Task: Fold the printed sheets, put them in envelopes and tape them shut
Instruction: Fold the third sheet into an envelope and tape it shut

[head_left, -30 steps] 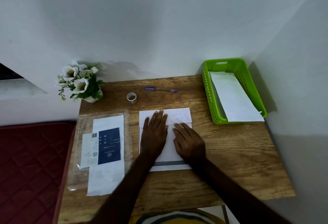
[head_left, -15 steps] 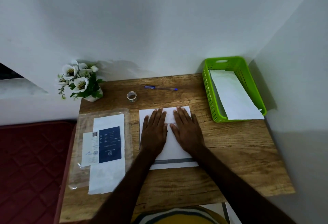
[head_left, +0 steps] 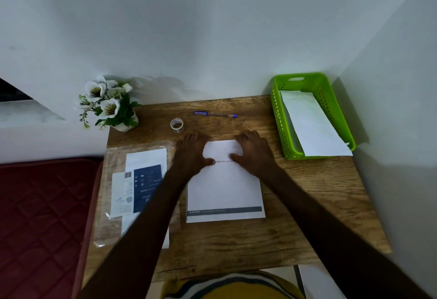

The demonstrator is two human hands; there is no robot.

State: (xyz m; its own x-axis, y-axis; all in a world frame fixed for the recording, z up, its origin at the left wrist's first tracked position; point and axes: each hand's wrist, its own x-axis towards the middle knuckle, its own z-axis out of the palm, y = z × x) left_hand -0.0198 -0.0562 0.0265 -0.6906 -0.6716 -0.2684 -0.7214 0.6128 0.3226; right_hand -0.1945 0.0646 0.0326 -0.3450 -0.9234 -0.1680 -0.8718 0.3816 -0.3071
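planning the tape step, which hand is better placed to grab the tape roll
Left, probably. The left hand rests on the far left corner of the printed sheet, and the tape roll stands just beyond its fingertips. The right hand is on the far right corner, further from the roll.
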